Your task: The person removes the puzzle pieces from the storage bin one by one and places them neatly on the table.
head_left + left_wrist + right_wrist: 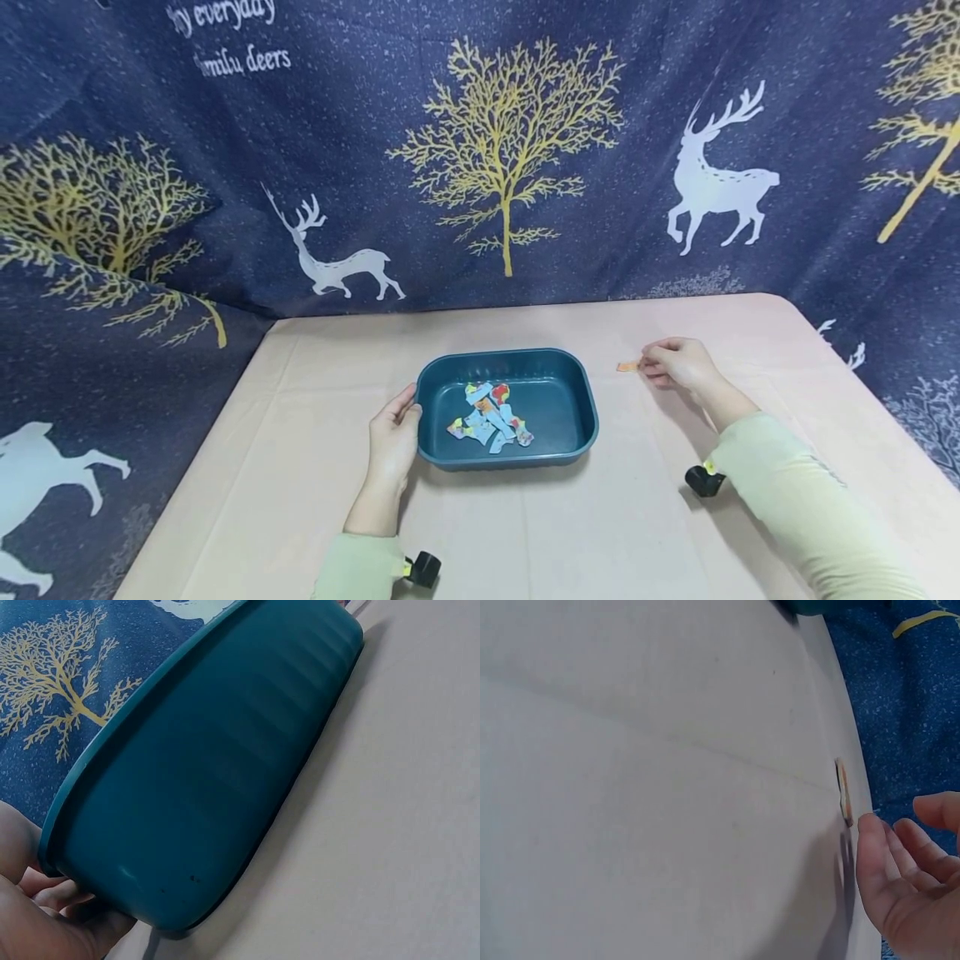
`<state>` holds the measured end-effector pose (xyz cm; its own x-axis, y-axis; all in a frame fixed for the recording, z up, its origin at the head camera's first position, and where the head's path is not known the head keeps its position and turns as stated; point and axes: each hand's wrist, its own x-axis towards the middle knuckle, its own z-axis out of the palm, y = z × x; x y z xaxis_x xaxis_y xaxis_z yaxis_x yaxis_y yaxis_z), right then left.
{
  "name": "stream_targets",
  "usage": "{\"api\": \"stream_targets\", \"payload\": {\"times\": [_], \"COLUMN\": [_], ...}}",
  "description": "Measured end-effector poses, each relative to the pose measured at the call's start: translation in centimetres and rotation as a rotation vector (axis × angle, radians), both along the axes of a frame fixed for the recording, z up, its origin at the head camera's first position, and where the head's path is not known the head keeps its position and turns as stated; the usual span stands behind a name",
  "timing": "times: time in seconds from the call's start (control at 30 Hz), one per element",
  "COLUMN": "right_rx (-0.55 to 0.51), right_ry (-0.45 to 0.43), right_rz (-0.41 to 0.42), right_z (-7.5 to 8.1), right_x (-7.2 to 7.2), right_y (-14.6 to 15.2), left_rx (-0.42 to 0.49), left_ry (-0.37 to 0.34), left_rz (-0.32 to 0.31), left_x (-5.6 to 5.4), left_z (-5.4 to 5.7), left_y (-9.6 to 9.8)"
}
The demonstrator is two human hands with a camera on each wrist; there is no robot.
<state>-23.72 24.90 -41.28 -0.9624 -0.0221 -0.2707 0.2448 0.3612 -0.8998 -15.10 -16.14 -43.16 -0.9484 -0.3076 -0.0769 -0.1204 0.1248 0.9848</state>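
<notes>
A dark teal rectangular plastic basin point(507, 460) sits on the table. My left hand point(393, 438) grips its left end, thumb at the rim and fingers against the outer wall; the left wrist view shows that wall point(187, 772) close up. Several torn-looking, colourful paper scraps point(491, 417) lie inside, mostly pale blue with some red, yellow and orange. To the right of the basin, a small orange scrap point(627, 367) lies on the tabletop. My right hand point(678, 364) is beside it; in the right wrist view the thumb and fingers stand apart, fingertips close to the scrap point(844, 792).
A pale pinkish cloth covers the table point(300, 467). Behind it hangs a dark blue curtain point(585, 233) with gold trees and white deer. Small black cameras are worn at the left wrist point(426, 569) and right wrist point(703, 481).
</notes>
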Motion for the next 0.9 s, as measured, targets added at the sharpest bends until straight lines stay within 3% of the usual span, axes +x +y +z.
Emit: {"api": "stream_targets", "payload": {"times": [0.33, 0.63, 0.9], "right_rx": [-0.068, -0.100, -0.118], "right_ry": [0.045, 0.081, 0.074], "right_rz": [0.025, 0.102, 0.167], "right_z": [1.3, 2.9, 3.4], "right_x": [0.0, 0.2, 1.2], "right_y": [-0.8, -2.8, -4.7], "left_rx": [0.009, 0.012, -0.002], "left_ry": [0.014, 0.016, -0.004], "left_rz": [-0.009, -0.015, -0.018], "left_x": [-0.4, -0.6, 0.1], "left_z": [0.0, 0.2, 0.0], "left_y": [0.1, 0.1, -0.1]}}
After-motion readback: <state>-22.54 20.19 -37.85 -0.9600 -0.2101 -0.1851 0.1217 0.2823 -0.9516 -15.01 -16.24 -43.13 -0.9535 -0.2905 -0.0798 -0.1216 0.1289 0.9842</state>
